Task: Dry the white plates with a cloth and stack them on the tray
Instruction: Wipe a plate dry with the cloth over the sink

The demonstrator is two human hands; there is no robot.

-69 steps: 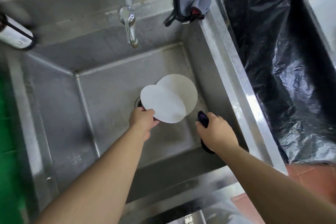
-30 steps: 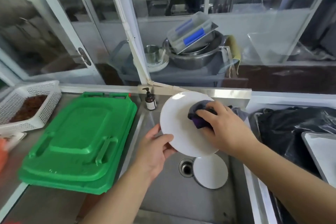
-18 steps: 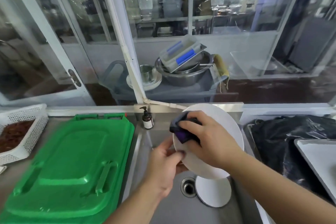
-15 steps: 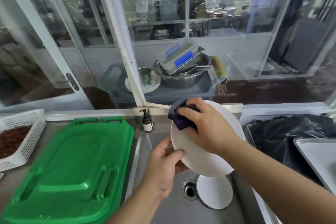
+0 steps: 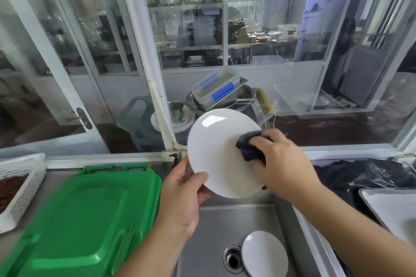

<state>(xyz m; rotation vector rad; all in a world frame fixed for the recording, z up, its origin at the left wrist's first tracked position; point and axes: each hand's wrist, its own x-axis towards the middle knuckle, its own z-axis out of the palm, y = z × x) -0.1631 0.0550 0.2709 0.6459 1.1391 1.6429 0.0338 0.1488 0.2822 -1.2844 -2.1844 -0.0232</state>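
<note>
Moved: our cloth (image 5: 248, 149) slid from the plate (image 5: 221, 153)'s top to its right edge (drying continues).
Grip: left hand (image 5: 180, 195) pinches the rim; right hand (image 5: 279, 162) clutches the cloth.

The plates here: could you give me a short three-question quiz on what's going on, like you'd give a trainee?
1. True or false: the left hand holds the raised plate by its lower edge.
2. What does the right hand press on that plate? A) sponge B) dark cloth C) brush
3. Fill in: a second plate lies in the ____, beside the drain.

Key: 1 true; 2 B; 3 sink.
</note>
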